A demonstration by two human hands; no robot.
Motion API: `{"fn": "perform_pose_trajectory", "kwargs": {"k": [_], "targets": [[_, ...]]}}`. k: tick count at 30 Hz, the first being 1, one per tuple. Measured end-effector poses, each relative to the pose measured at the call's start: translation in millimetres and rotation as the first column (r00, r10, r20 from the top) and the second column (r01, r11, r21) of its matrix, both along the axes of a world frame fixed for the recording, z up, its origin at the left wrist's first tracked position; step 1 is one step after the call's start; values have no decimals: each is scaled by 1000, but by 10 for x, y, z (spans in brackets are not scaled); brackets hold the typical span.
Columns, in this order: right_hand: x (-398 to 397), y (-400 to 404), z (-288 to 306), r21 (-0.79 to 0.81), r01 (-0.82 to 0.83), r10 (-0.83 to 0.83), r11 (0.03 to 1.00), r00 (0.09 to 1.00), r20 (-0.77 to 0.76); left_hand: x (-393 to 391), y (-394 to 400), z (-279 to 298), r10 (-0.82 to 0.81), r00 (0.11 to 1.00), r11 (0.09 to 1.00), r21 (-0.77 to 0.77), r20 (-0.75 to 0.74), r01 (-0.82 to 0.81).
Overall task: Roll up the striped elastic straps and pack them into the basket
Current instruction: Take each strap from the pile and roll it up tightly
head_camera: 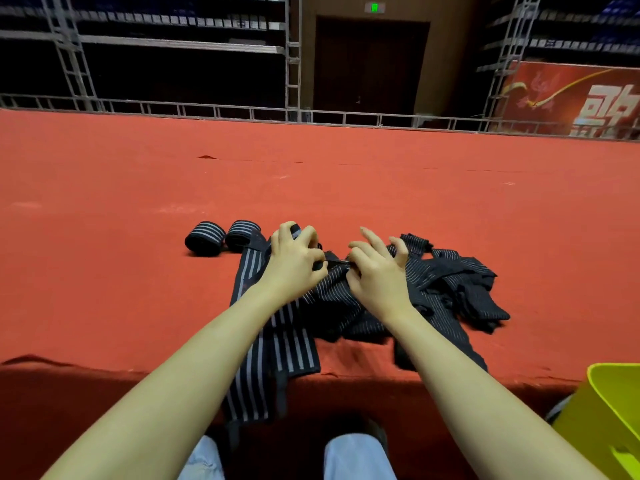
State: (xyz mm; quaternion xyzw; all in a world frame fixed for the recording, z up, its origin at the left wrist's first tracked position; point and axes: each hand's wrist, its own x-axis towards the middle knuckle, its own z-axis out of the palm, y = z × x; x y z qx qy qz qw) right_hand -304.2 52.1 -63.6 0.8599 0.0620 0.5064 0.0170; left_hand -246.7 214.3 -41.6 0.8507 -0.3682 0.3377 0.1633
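Note:
A heap of black elastic straps with grey stripes point(453, 282) lies on the red carpeted platform point(138, 209). One long strap point(256, 372) runs from under my hands and hangs over the platform's front edge. My left hand point(294, 261) and my right hand point(377, 268) meet at the heap's near side, each pinching the end of a strap between thumb and fingers. Two rolled straps point(221, 237) lie side by side just left of my left hand. The yellow-green basket point(602, 420) sits at the lower right, below the platform edge.
The platform's front edge drops off just in front of my knees point(356, 455). Metal railing point(242, 110) and scaffolding line the far edge, with a dark door and a red banner point(571, 98) behind.

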Motion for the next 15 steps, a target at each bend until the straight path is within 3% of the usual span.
{"fn": "perform_pose_trajectory", "kwargs": {"k": [4,8,10,12,15], "targets": [[-88,-15,30,-15,-79,78,997,997,-21,40,32,-29,-113,994,993,17,8,113],[-140,-5,-4,-12,-165,156,986,950,-269,60,90,37,-144,984,989,22,-103,147],[-176,53,-6,111,-170,199,979,903,-381,48,119,105,-157,969,988,-46,-189,151],[-169,110,19,273,-140,239,952,897,-372,28,147,168,-193,953,980,-102,-234,174],[-87,200,129,577,-132,397,806,845,-360,22,199,194,-275,924,959,-137,-264,247]]}}
